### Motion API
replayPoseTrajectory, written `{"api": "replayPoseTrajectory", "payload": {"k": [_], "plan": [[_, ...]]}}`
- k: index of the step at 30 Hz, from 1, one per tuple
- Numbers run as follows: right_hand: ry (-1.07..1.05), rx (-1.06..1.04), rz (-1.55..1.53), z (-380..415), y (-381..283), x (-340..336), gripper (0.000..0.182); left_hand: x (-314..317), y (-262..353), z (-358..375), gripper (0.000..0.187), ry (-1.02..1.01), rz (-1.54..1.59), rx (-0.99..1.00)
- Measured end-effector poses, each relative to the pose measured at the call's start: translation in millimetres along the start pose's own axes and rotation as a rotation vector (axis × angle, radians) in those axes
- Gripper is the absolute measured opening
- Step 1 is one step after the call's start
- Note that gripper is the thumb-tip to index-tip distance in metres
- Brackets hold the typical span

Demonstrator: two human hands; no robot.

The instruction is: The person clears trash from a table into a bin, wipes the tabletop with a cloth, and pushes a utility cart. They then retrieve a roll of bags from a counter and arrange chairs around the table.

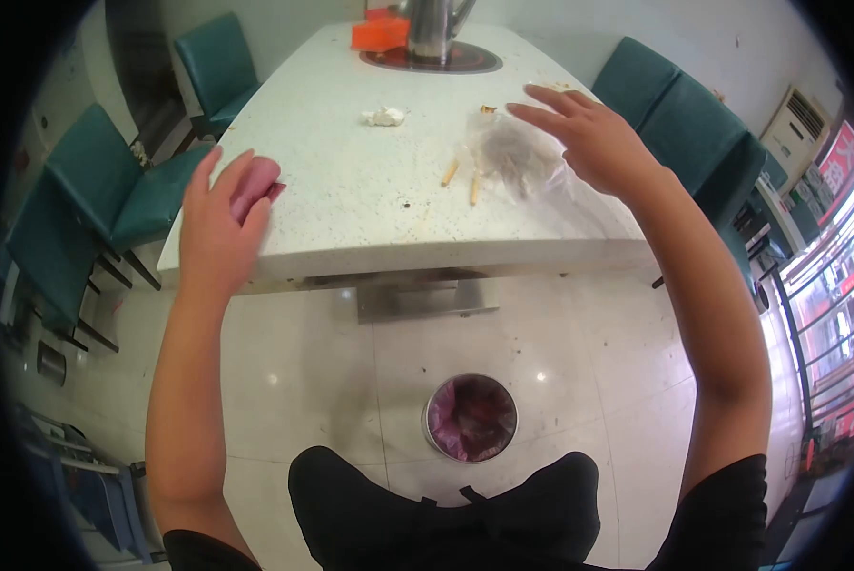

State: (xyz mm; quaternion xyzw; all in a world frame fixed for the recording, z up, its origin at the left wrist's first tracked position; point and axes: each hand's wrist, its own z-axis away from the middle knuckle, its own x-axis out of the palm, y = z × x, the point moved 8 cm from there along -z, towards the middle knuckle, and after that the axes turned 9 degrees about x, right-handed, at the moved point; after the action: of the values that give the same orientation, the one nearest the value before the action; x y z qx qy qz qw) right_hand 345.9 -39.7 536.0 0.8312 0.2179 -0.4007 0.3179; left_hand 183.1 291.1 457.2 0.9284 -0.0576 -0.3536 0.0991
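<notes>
My left hand (219, 224) is over the near left corner of the white table, its fingers curled round a pinkish-purple folded cloth (255, 184). My right hand (603, 143) holds nothing and has its fingers apart. Just below those fingers, on the table's right side, lies a crumpled clear plastic bag (531, 167) with something greyish in it. Two cigarette butts (450, 172) rest left of the bag. A small brown scrap (489, 108) is near my right fingertips, and a crumpled white tissue (383, 117) lies further left.
At the far end of the white table (332, 209), a metal kettle (431, 33) stands on a dark round plate beside an orange box (380, 35). Green chairs (122, 181) line both sides. A lined waste bin (471, 419) stands on the tiled floor before my knees.
</notes>
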Motion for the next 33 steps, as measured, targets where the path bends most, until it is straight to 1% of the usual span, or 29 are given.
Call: {"api": "replayPoseTrajectory", "payload": {"k": [1, 2, 3, 4, 5, 7, 10, 14, 16, 20, 22, 23, 24, 26, 28, 29, 31, 32, 33], "plan": [[-0.066, -0.094, 0.117, -10, -6, 12, 0.065, 2, -2, -2, 0.051, 0.002, -0.004, -0.001], [-0.061, -0.094, 0.116, -21, -5, 19, 0.065, 7, -6, -3, 0.05, -0.037, 0.028, -0.047], [-0.135, -0.203, 0.149, -28, -15, 30, 0.064, 13, -11, -2, 0.05, -0.078, 0.061, -0.095], [-0.209, -0.315, 0.181, -32, -26, 41, 0.063, 13, -15, -2, 0.048, -0.067, 0.064, -0.115], [-0.207, -0.321, 0.177, -40, -30, 44, 0.063, 12, -16, -1, 0.048, -0.067, 0.059, -0.12], [-0.477, -0.208, 0.162, -52, -33, 55, 0.066, 11, -13, -1, 0.047, -0.068, 0.072, -0.131], [-0.514, -0.199, 0.092, -63, -38, 52, 0.062, 10, -12, -1, 0.045, -0.053, 0.067, -0.13], [-0.59, -0.215, 0.135, -73, -42, 62, 0.062, 6, -9, -1, 0.042, -0.021, 0.065, -0.123], [-0.786, -0.056, 0.132, -70, -36, 66, 0.058, 7, -12, 0, 0.042, -0.029, 0.075, -0.124], [-0.854, -0.002, 0.107, -51, -25, 55, 0.053, 8, -12, -1, 0.041, -0.035, 0.086, -0.129], [-0.82, 0.004, -0.04, -39, -25, 44, 0.052, 5, -10, -1, 0.041, -0.034, 0.082, -0.131], [-0.829, 0.006, -0.041, -31, -24, 44, 0.052, 5, -8, -1, 0.041, -0.029, 0.073, -0.13], [-0.813, 0.03, -0.107, -25, -23, 43, 0.051, 8, -10, 0, 0.041, -0.038, 0.078, -0.13], [-0.812, 0.058, -0.182, -14, -24, 44, 0.051, 10, -14, 0, 0.041, -0.004, 0.057, -0.072], [-0.655, -0.045, -0.207, -6, -35, 32, 0.052, 13, -18, 0, 0.041, -0.014, 0.044, -0.064], [-0.674, -0.038, -0.22, 2, -38, 31, 0.052, 12, -18, -1, 0.04, 0.003, 0.027, -0.056], [-0.679, -0.06, -0.313, 12, -47, 17, 0.053, 11, -15, -2, 0.041, -0.025, 0.053, -0.068], [-0.727, -0.004, -0.319, 20, -50, 9, 0.051, 11, -16, -2, 0.041, -0.03, 0.064, -0.082], [-0.736, 0.0, -0.326, 31, -53, 3, 0.051, 12, -17, 0, 0.042, -0.04, 0.076, -0.097]]}}
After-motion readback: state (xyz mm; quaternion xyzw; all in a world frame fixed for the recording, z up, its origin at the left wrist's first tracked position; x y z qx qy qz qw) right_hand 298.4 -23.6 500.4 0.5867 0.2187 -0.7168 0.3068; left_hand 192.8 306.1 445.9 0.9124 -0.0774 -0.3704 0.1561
